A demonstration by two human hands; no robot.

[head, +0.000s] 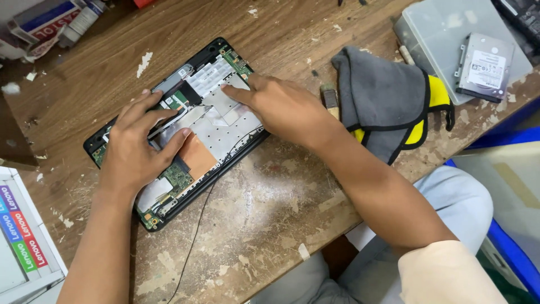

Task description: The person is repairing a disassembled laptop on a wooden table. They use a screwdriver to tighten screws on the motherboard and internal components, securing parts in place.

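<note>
The picture is bright and mostly sharp. Soft light falls from above, so shadows are small and pale. The silver sheet inside the open laptop [219, 121] shines a little. The clear plastic box [444, 34] at the upper right looks washed out. The lower corners are a bit blurry and stretched.

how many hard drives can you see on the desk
1. A silver rectangular hard drive lies on the translucent grey plastic box lid at the far right of the worn wooden desk, beyond the grey and yellow cloth. Others may lie outside the frame.
</note>
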